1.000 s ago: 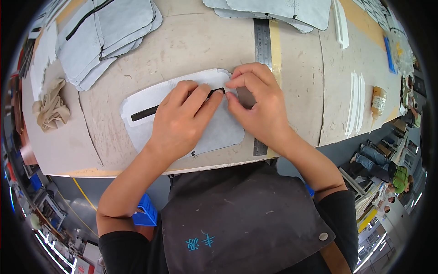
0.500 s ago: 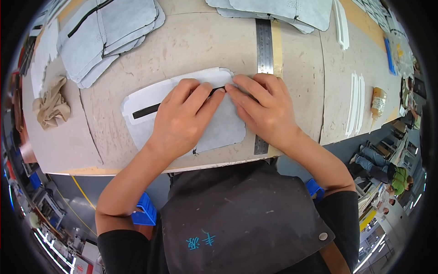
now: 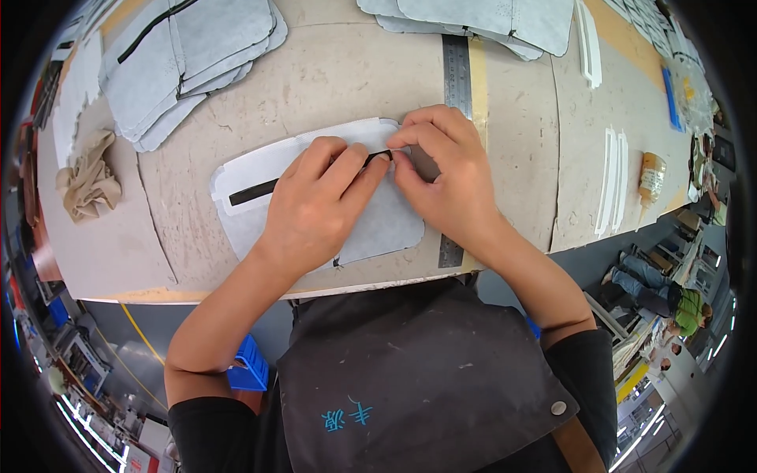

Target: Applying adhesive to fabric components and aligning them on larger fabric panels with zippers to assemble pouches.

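Note:
A pale grey, rounded fabric-like panel (image 3: 382,225) lies flat on the worktable, with a white band along its far side. Across it runs a narrow black strip (image 3: 252,192), its middle covered by my fingers. My left hand (image 3: 311,209) rests over the panel, fingers bent together and pressing on the strip near its right end. Just beside it, my right hand (image 3: 453,181) pinches the strip's right tip between thumb and index finger. A steel ruler (image 3: 457,79) passes under my right hand and reaches the table's near edge.
Stacks of similar grey panels lie at far left (image 3: 185,71) and far middle (image 3: 489,20). A crumpled beige cloth (image 3: 91,177) sits at left. White strips (image 3: 613,181) and a yellowish bottle (image 3: 652,180) are at right. A blue crate (image 3: 250,364) stands below the table.
My right hand has drawn its fingers into a pinch at the strip's right end, with the wrist raised and turned. The left hand and the panel stay in place.

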{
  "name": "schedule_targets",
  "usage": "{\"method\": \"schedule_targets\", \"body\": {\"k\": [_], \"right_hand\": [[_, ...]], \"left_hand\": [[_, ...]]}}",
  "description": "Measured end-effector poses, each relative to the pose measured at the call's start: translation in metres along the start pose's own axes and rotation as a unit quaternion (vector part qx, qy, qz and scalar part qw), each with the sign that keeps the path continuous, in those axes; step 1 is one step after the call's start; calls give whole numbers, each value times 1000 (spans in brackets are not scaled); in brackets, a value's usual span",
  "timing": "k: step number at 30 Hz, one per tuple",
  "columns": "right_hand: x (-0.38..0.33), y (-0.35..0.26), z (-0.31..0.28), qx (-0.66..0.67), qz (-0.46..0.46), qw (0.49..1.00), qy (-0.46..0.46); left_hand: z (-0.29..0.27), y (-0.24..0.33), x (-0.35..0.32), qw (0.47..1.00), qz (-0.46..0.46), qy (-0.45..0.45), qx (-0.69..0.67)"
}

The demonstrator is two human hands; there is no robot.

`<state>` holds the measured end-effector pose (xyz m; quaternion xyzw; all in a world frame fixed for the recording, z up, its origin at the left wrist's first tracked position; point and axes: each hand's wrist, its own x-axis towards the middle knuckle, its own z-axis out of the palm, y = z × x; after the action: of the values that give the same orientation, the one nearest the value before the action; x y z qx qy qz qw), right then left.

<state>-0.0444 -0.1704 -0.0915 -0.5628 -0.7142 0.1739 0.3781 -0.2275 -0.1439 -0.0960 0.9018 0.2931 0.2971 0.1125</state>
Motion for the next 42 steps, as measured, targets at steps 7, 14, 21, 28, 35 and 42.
{"method": "schedule_targets", "body": {"k": [7, 14, 21, 28, 35, 42], "right_hand": [[-9, 9, -5, -57, -64, 996, -17], [-22, -8, -21, -272, -152, 944, -110], [-27, -5, -31, -198, -135, 964, -114], [-25, -5, -32, -183, -136, 965, -132], [-25, -7, -33, -187, -122, 960, -169], [-25, -3, -33, -168, -104, 962, -187]], "left_hand": [[1, 0, 0, 1000, -1, 1, -9], [4, 1, 0, 1000, -4, 19, 3], [-5, -3, -2, 1000, 11, 15, -4], [-35, -2, -23, 997, -73, -16, -5], [-72, -9, -66, 972, -179, -100, 114], [-78, -14, -65, 974, -188, -115, 52]]}}
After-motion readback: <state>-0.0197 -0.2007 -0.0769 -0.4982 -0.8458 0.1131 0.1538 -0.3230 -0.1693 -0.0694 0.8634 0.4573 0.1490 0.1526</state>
